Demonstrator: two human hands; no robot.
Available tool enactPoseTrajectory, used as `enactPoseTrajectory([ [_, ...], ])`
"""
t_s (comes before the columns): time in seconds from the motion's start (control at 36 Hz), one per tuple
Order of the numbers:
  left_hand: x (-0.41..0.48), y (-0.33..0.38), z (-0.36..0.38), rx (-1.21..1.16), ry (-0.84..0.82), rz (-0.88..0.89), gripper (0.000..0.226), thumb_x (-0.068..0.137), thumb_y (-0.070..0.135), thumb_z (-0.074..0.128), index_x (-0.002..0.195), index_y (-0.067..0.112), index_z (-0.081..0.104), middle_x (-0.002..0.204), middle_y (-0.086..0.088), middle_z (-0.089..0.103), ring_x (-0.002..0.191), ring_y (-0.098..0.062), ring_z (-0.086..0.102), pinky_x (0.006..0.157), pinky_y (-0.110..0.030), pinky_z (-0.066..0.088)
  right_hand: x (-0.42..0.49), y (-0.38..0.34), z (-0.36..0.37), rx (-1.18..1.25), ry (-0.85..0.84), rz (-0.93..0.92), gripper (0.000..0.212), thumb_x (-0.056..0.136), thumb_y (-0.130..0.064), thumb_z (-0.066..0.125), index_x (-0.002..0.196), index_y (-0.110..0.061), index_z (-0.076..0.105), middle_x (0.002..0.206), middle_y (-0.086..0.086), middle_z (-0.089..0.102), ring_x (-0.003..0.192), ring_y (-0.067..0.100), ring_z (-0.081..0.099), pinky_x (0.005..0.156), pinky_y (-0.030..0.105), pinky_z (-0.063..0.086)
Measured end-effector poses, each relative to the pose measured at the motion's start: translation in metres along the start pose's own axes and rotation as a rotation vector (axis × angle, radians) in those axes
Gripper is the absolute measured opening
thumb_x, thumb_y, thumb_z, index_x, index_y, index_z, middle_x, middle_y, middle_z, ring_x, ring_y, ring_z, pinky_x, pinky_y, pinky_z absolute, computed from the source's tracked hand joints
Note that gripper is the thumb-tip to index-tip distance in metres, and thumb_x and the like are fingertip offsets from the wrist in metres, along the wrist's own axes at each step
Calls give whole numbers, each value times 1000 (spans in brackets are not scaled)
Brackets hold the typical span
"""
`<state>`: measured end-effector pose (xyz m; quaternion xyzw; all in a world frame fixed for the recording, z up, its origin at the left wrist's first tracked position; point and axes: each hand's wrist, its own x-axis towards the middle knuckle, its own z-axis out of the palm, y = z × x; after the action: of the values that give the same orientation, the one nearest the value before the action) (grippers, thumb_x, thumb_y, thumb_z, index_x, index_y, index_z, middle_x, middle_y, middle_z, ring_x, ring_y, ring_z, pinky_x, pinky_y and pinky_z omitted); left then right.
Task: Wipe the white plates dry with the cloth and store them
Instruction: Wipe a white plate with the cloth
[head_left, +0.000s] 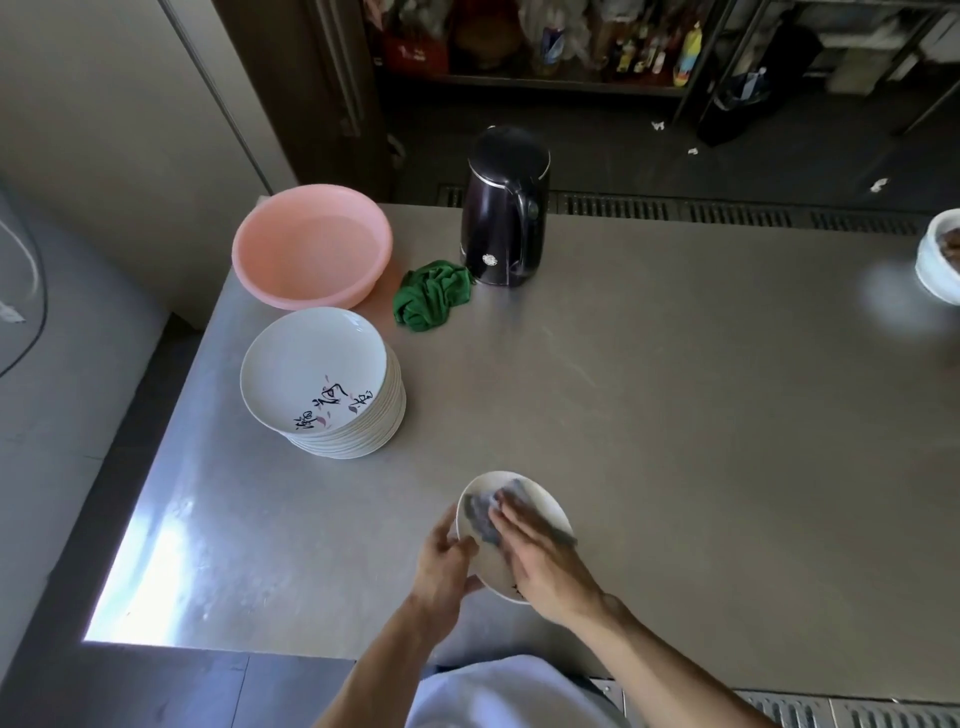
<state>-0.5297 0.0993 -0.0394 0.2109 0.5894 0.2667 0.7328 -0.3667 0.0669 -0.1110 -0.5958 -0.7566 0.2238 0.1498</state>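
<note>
My left hand (445, 558) grips the left rim of a small white plate (545, 506), holding it above the near part of the steel table (675, 415). A grey cloth (488, 512) lies inside the plate, and my right hand (540, 553) presses it flat with straight fingers. To the left stands a stack of several white plates (322, 382); the top one has black writing and small pink marks.
A pink plastic basin (311, 244) sits at the table's back left corner. Beside it lie a crumpled green cloth (434, 293) and a black electric kettle (506, 208). A white bowl (940, 260) stands at the right edge. Shelves with bottles are behind the table.
</note>
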Motion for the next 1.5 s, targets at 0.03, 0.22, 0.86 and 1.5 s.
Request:
enactPoseTrajectory([
  [0.03,0,0,-1,4,9,6,57,97,-12,36,137,19,61,119,-14,73,108,-33,69,74,-47,62,-2,3,1,-26,22,70,56,92,-12,68,144,-5,50,155,5,39,143,25,41,115,37,38],
  [0.22,10,8,3,-59,114,51,52,100,-9,39,115,33,66,97,-1,78,97,-29,71,71,-45,63,-4,-6,-8,46,52,123,45,96,-14,60,140,-3,55,149,12,50,142,29,42,120,33,29],
  [0.86,33,-2,-16,-116,75,-31,27,107,32,50,110,11,67,104,-8,75,98,-28,69,82,-42,57,26,-4,-109,1301,190,610,36,83,-19,76,118,-15,70,111,8,74,93,21,72,69,31,57],
  [1.5,29,-13,-4,-180,102,-50,29,102,-4,40,123,-2,61,102,-24,71,85,-32,69,61,-35,60,6,-20,-21,135,-213,-33,52,108,-26,31,157,-10,23,162,-7,0,153,6,-5,122,22,-7],
])
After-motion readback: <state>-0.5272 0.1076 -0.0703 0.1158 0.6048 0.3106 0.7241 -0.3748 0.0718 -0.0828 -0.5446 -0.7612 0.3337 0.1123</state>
